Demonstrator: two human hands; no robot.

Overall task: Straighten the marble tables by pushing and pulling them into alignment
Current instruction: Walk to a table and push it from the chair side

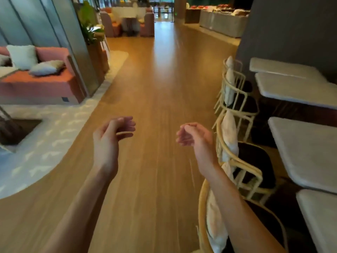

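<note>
Both forearms extended forward, bare. Left hand [113, 132] and right hand [193, 136] loosely curled, palms facing inward, gripping nothing.

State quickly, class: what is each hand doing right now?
Left hand: loosely curled, empty, touching nothing.
Right hand: loosely curled, empty, beside a rattan chair, not touching the marble tables.

the floor [160, 92] is glossy wood plank, the tables [306, 148] have pale matt marble tops, the chairs [242, 167] are cream bent-cane frames with cloth cushions, the rug [54, 143] looks soft and woven, and the sofa [40, 83] is pink fabric.
</note>
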